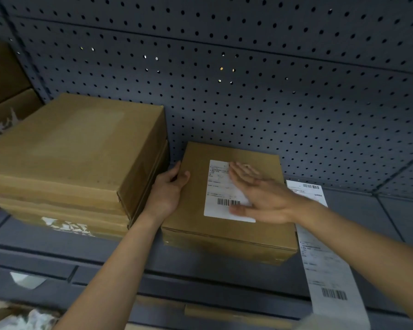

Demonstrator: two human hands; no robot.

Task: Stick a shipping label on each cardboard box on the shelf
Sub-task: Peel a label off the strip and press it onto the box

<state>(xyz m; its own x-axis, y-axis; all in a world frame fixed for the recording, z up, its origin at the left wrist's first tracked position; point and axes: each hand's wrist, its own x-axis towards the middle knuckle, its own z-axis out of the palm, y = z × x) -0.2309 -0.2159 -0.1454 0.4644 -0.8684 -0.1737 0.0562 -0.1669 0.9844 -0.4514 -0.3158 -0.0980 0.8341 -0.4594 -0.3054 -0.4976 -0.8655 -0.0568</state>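
the shelf [372,220] was dark blue-grey metal, dimly lit, backed by a pegboard [272,91] of the same colour with rows of small holes. on its left side sat a stack of boxes [69,151], flat brown cardboard ones with a broad box on top and torn white patches on the front of the lowest. more brown boxes [5,91] stood at the far left edge, partly cut off. below the shelf's front edge, at the bottom left corner, an open carton [26,317] held something white and crumpled; what it was could not be told.

just right of the stack, near it but apart, the small box [191,215] lay flat on the shelf, closed and plain brown. a white label [218,186] with lines of small print and a barcode near its lower end lay on the box top. the left hand [169,189] gripped the box's left edge, thumb on top and fingers curled round the side. the right hand [260,194], blurred, lay over the label with fingers straight and spread, holding nothing. right of the box, a strip of labels [324,270] ran along the shelf and hung past its front edge, partly hidden under the right forearm, with a barcode at each end.
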